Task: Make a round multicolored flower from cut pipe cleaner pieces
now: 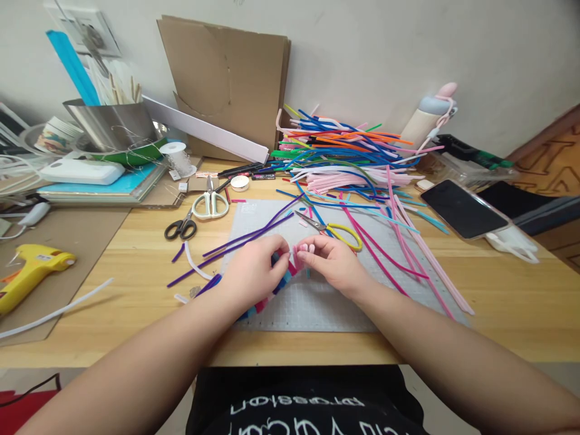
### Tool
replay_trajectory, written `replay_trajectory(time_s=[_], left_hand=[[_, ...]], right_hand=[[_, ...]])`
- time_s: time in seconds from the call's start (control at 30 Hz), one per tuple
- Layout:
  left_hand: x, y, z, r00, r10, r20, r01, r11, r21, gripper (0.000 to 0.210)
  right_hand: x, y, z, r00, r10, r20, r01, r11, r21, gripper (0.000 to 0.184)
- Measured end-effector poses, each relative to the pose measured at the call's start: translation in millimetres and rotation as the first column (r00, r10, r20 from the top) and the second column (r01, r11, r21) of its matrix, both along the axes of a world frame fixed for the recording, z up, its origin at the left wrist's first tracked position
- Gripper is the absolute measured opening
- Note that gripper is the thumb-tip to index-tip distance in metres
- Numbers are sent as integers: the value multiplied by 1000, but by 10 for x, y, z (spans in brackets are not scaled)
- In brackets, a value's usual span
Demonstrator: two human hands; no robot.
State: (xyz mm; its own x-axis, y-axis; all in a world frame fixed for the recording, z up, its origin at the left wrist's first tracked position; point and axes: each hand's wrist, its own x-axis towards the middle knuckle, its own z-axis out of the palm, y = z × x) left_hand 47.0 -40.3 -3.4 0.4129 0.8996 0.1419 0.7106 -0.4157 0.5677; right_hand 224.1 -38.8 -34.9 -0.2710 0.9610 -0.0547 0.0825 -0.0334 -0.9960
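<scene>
Over the grey cutting mat (326, 314), my left hand (256, 263) is closed on a strip of joined pipe cleaners (283, 283) in blue, pink and purple bands. Part of the strip is hidden under my left hand and forearm. My right hand (338, 263) pinches a short pink pipe cleaner (299, 257) at the strip's upper end, its fingertips close to those of the left. Just beyond the right hand lie yellow-handled scissors (344, 234). Purple pipe cleaners (244, 241) lie past the left hand.
A colourful pile of pipe cleaners (344, 151) stands at the back. Pink pipe cleaners (376, 254) lie on the right, near a phone (464, 208). White-handled scissors (210, 204), black-handled scissors (180, 228) and a yellow glue gun (38, 269) are on the left. Cardboard (226, 84) leans on the wall.
</scene>
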Motion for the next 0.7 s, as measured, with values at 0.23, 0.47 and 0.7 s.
replay_trajectory(time_s=[0.23,0.47,0.7], left_hand=[[25,-21,-23,1000,-13,3,13,1000,-4,14],[42,-47,-19,997,-30,73,32,999,-19,15],[36,-59,10,995,-59,81,60,998,-17,8]], right_hand=[[-2,3,-10,999,12,39,-13,999,37,23],[-3,3,-10,998,68,16,-68,998,3,26],[2,-4,6,995,83,53,-81,996,-22,24]])
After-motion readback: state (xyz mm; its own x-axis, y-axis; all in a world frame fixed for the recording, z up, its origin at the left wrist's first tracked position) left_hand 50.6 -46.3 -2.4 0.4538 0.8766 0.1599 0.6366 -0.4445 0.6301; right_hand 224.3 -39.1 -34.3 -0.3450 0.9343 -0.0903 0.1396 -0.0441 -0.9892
